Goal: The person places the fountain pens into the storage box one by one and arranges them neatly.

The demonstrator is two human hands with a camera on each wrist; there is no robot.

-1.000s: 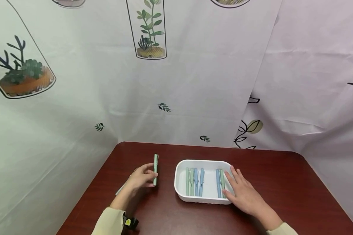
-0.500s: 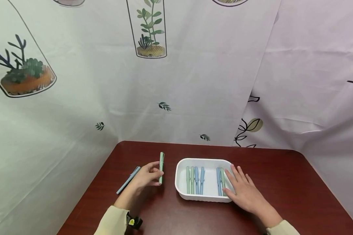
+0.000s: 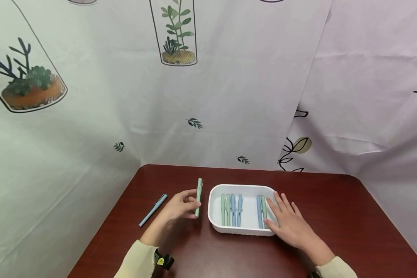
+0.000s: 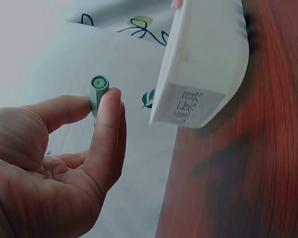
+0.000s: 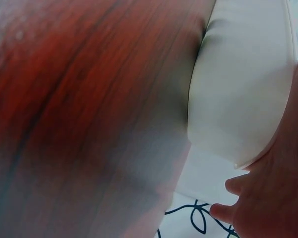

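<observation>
My left hand (image 3: pixel 181 205) pinches a light green pen (image 3: pixel 199 197) between thumb and fingers, left of a white tray (image 3: pixel 243 231). In the left wrist view the green pen (image 4: pixel 98 89) points its round end at the camera, and the tray wall (image 4: pixel 198 64) stands to its right. Several green and blue pens lie side by side in the tray: a group with a blue pen (image 3: pixel 233 210) at the left, and a blue pen (image 3: pixel 259 211) beside a green one at the right. My right hand (image 3: pixel 290 224) rests on the tray's right rim with its fingers spread.
A single blue pen (image 3: pixel 153 210) lies slanted on the dark red table (image 3: pixel 208 255), left of my left hand. White curtains (image 3: pixel 229 96) printed with plants hang behind and beside the table.
My left hand has moved right with the green pen, closer to the tray. That uncovers the blue pen on the table. My right hand stays at the tray's rim.
</observation>
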